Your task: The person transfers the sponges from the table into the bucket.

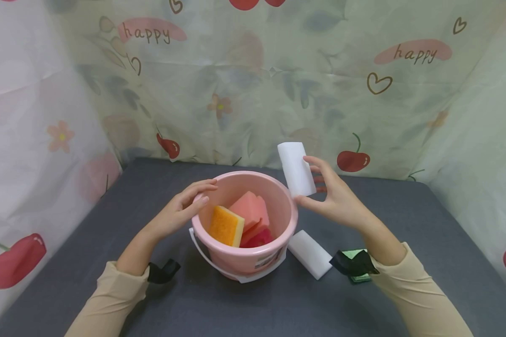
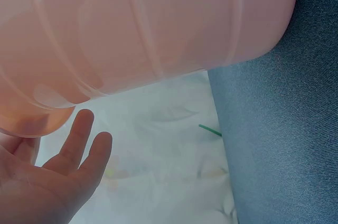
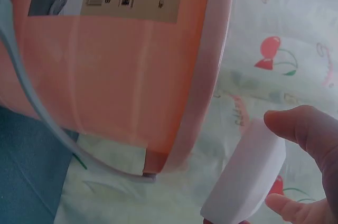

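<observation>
A pink bucket (image 1: 244,175) stands upright on the dark table. Inside it lie a yellow-orange sponge (image 1: 225,227), coral-pink sponge pieces (image 1: 246,208) and a deeper pink piece (image 1: 257,238). My left hand (image 1: 179,208) rests at the bucket's left rim, its thumb over the opening and its fingers loosely straight. In the left wrist view, two fingers (image 2: 99,152) of that hand stand free below the rim. My right hand (image 1: 335,199) pinches a white sponge block (image 1: 296,168) between thumb and fingers, tilted upright beside the bucket's right rim, above the table.
A second white block (image 1: 309,254) lies on the table (image 1: 185,309) right of the bucket. Behind the right wrist's black strap (image 1: 354,263) a green sponge (image 1: 360,277) shows in part. The bucket's pale handle (image 1: 253,279) hangs down in front. Patterned cloth (image 1: 253,117) surrounds the table's back and sides.
</observation>
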Action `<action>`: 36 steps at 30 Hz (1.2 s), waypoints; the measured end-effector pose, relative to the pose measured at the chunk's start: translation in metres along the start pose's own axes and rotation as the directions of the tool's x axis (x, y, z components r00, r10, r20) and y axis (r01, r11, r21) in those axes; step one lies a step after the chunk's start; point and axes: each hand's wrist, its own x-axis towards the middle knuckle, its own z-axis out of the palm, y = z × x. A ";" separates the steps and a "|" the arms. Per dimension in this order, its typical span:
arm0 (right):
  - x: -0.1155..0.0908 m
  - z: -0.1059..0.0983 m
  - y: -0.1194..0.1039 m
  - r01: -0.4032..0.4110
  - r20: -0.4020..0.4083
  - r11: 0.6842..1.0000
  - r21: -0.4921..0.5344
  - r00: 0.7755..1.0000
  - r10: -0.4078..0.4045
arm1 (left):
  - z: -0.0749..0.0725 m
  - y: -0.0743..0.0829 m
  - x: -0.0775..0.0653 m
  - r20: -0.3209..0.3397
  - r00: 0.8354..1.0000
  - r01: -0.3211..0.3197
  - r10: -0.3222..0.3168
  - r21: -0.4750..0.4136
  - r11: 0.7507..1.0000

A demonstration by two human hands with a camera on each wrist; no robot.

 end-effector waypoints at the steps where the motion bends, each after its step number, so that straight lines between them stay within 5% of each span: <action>1: 0.000 0.001 -0.001 0.006 0.003 1.000 0.000 1.000 -0.006 | 0.000 0.000 0.000 0.000 1.000 0.000 0.000 0.001 1.000; 36: 0.002 0.031 -0.014 0.164 0.173 0.986 0.040 0.970 -0.169 | 0.000 -0.001 0.000 0.000 1.000 -0.006 0.006 0.006 1.000</action>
